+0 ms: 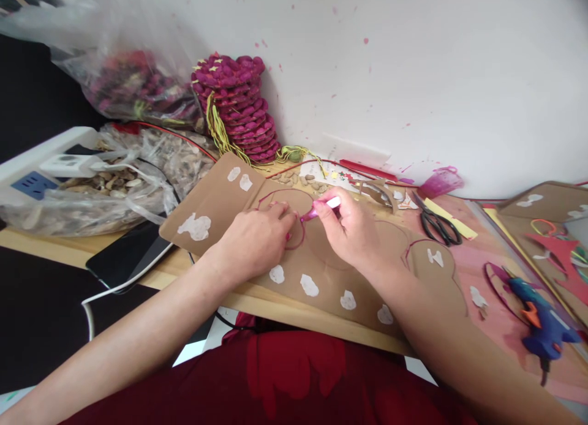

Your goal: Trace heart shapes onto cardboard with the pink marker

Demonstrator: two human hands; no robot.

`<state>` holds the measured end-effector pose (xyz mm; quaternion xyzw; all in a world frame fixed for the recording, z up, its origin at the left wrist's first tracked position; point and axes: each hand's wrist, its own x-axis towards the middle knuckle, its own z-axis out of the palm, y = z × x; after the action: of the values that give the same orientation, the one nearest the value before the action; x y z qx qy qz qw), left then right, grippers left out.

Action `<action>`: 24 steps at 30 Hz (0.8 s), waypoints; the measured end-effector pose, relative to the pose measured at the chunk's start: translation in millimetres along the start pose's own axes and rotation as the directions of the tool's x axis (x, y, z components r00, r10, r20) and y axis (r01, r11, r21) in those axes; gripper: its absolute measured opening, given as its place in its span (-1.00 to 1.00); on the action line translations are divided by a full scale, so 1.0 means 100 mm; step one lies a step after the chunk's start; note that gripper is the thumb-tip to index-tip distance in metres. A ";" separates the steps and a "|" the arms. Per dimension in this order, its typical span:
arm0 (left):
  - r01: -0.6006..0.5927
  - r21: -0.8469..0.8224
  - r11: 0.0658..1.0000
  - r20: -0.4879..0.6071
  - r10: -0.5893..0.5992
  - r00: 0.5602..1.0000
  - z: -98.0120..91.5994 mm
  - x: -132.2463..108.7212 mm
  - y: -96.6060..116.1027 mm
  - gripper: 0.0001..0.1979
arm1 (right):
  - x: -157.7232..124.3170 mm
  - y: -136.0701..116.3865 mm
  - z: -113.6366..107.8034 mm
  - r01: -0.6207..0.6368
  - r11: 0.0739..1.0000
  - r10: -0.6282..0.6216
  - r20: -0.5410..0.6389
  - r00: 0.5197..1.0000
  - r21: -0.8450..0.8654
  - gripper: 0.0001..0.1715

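Observation:
A flattened piece of brown cardboard (331, 247) lies across the wooden table, with several torn white paper patches stuck on it. My right hand (346, 226) is closed around a pink marker (310, 214) with a white end, its tip down on the cardboard. Beside the tip runs a purple-pink curved outline (287, 190), partly covered by my fingers. My left hand (261, 238) lies palm down inside that outline, fingers stretched out and pressing on the cardboard. Whether a separate cut piece lies under it I cannot tell. More rounded outlines (407, 247) show to the right.
Black scissors (440, 224) and a blue glue gun (542, 321) lie at the right. Peanuts (287, 177) and a purple woven stack (239, 106) are behind the cardboard. At left are a white power strip (50, 155), a bag of shells (138, 198) and a dark phone (128, 253).

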<state>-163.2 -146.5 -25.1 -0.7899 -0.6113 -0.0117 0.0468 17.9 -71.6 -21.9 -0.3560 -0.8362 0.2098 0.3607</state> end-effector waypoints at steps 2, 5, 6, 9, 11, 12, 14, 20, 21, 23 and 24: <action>0.010 -0.018 1.000 0.002 -0.010 1.000 -0.02 0.00 0.00 -0.73 | -0.06 -0.02 -0.02 0.036 0.999 -0.036 0.007 0.999 -0.007 -0.81; 0.019 -0.033 0.999 0.011 -0.019 1.000 -0.06 0.02 -0.01 -0.75 | -0.16 -0.07 -0.06 0.079 0.997 -0.079 0.013 0.997 -0.026 -0.83; 0.014 -0.033 0.999 0.021 -0.014 1.000 -0.08 0.04 -0.01 -0.75 | -0.20 -0.09 -0.07 0.084 0.996 -0.083 0.018 0.996 -0.029 -0.84; -0.009 -0.031 0.999 0.063 0.011 0.998 -0.12 0.09 -0.04 -0.76 | -0.31 -0.15 -0.10 0.076 0.997 -0.075 0.048 0.996 -0.032 -0.85; -0.032 -0.037 0.999 0.083 0.035 0.996 -0.14 0.14 -0.06 -0.76 | -0.38 -0.17 -0.10 0.077 0.996 -0.074 0.064 0.995 -0.040 -0.85; -0.045 -0.043 0.998 0.084 0.048 0.995 -0.14 0.16 -0.07 -0.77 | -0.41 -0.18 -0.10 0.082 0.995 -0.079 0.067 0.995 -0.047 -0.85; -0.077 -0.062 0.995 0.080 0.082 0.993 -0.14 0.20 -0.10 -0.77 | -0.45 -0.20 -0.09 0.104 0.993 -0.099 0.071 0.993 -0.061 -0.86; -0.145 -0.079 0.986 0.107 0.153 0.982 -0.16 0.34 -0.18 -0.86 | -0.49 -0.24 -0.06 0.142 0.987 -0.136 0.082 0.987 -0.078 -0.87; -0.153 -0.075 0.985 0.115 0.161 0.980 -0.17 0.36 -0.18 -0.86 | -0.49 -0.24 -0.06 0.146 0.986 -0.139 0.083 0.987 -0.079 -0.87; -0.165 -0.059 0.985 0.132 0.171 0.976 -0.19 0.37 -0.18 -0.84 | -0.48 -0.25 -0.06 0.149 0.986 -0.143 0.084 0.986 -0.075 -0.86; -0.168 -0.048 0.985 0.131 0.173 0.976 -0.21 0.37 -0.17 -0.83 | -0.48 -0.25 -0.06 0.146 0.987 -0.139 0.089 0.986 -0.072 -0.85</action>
<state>-169.7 -108.7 -0.8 -0.8390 -0.5429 0.0346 -0.0083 34.9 -123.7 -24.2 -0.2999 -0.8814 0.1654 0.3254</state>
